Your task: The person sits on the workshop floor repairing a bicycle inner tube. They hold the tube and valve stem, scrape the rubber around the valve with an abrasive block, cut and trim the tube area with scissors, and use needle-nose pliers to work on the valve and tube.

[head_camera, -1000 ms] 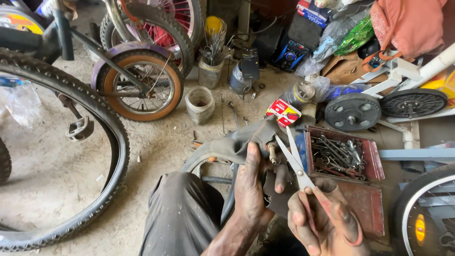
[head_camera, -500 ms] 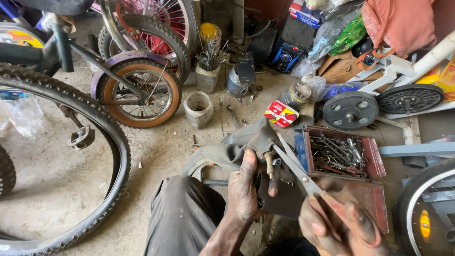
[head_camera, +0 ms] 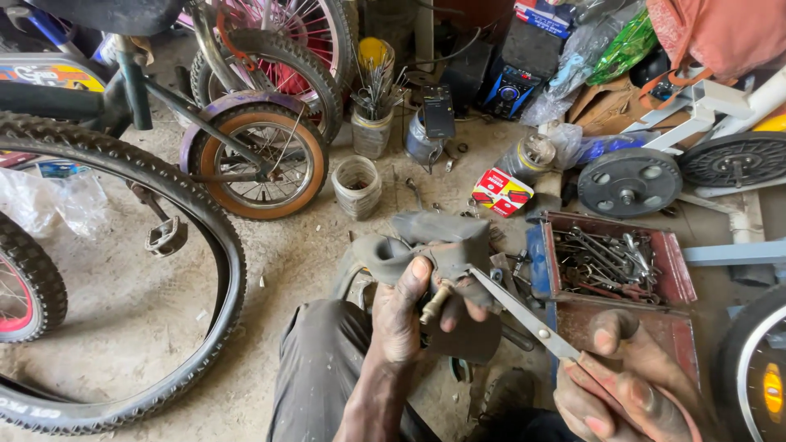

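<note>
My left hand grips a piece of grey rubber inner tube with a metal valve stem sticking out between the fingers. My right hand holds a pair of scissors by its red handles at the lower right. The blades point up and left, their tips at the tube's edge beside the valve. Both hands are over my knee in dark trousers.
A big bicycle tyre and a small orange-rimmed wheel fill the left. A red tray of spanners lies right of the hands. Tins, a small red box and black wheels sit behind.
The left hand has lifted the rubber tube higher and closer. The scissors have moved in, with the blades now at the tube beside the valve.
</note>
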